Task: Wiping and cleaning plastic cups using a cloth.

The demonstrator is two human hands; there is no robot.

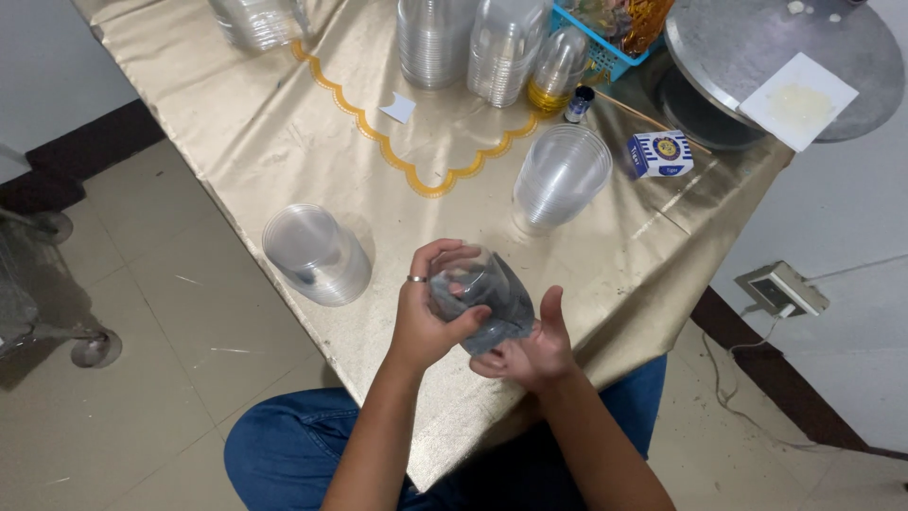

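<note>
Head view: the left hand (427,308) wraps closed around a clear cup (482,301), held above the near edge of the desk (284,123). The right hand (530,350) cups it from below, fingers half curled, steadying it. Cup stacks (317,254) lie left and far, within reach.

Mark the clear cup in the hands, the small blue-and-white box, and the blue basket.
clear cup (492,298), head view, on its side wall between the hands.
small blue-and-white box (660,154), head view, on its front face.
blue basket (598,55), head view, on its near rim.
</note>
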